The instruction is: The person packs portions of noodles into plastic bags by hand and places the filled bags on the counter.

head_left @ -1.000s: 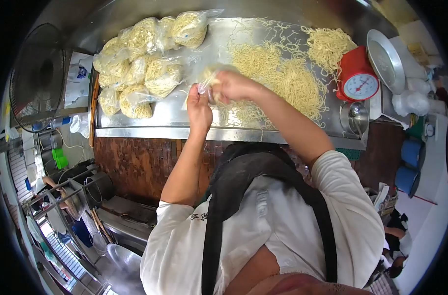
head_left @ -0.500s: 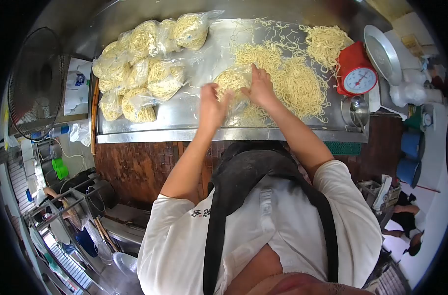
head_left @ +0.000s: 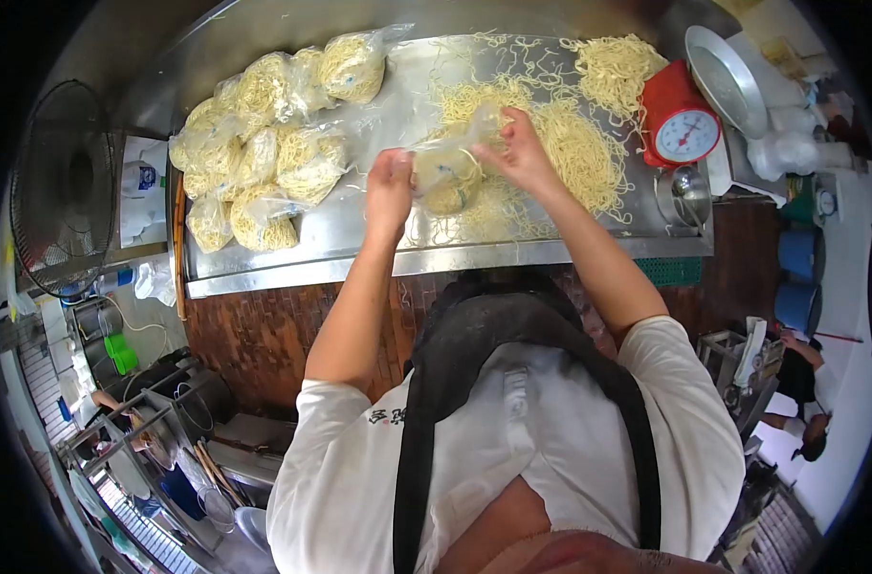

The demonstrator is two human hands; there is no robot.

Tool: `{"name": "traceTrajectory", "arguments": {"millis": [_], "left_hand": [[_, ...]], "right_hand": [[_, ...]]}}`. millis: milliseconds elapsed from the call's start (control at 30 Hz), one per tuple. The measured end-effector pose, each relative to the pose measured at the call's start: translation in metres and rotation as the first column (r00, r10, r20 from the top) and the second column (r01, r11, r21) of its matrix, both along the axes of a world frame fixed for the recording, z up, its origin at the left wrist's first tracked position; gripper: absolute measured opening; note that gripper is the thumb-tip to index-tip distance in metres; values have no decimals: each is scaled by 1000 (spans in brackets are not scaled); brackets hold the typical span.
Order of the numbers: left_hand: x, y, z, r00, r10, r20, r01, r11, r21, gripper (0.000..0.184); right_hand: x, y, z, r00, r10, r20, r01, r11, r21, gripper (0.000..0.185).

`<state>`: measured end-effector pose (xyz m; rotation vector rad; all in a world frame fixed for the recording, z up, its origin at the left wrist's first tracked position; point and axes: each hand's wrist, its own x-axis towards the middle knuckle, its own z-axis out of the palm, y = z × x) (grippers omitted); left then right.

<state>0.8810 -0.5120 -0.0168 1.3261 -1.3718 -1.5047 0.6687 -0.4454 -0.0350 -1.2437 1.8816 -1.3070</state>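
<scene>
A clear plastic bag of noodles [head_left: 447, 184] hangs over the metal table between my hands. My left hand [head_left: 391, 189] pinches the bag's left edge. On its other side my right hand [head_left: 518, 153] is closed on the bag's upper right edge, thumb and fingers close together. Loose noodles [head_left: 577, 158] lie spread on the metal table [head_left: 359, 225] to the right of the bag. Several filled noodle bags [head_left: 307, 163] are piled at the left of the table.
A red scale [head_left: 683, 124] stands at the right beside another noodle heap [head_left: 618, 75]. Near it are a metal pan [head_left: 726, 81] and a metal bowl [head_left: 683, 194]. A fan [head_left: 63, 187] is at far left. People are partly visible at both sides.
Both hands were apart beside the bagged noodles half a second ago; now they grip the bag's edges and hold it spread. The view has shifted slightly.
</scene>
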Motion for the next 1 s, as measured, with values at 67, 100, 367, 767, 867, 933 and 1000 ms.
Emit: {"name": "traceTrajectory", "arguments": {"millis": [67,100,367,767,867,933,1000], "left_hand": [[-19,-4,-9,988,-154,-15,152,986,-73,19],[-32,-1,1,981,-196,-5,195,976,-97,20],[-136,17,120,961,-278,6,258,884,-391,28],[-367,56,290,753,-375,-540,70,862,-501,21],[-394,43,226,795,-283,-537,154,950,-273,13],[-410,57,193,831,-238,-503,177,970,-166,11],[-424,67,177,870,-272,-410,222,961,-168,14]], "right_hand": [[5,-8,-8,825,-165,-540,56,975,-213,56],[-3,-6,-19,793,-138,-594,58,987,-152,53],[-170,36,36,945,-117,306,59,980,193,27],[-272,253,211,962,-201,187,274,692,-668,18],[-278,292,150,963,-158,219,243,861,-447,14],[-281,314,126,957,-137,255,221,914,-341,14],[-280,335,115,952,-112,283,189,947,-260,14]]}}
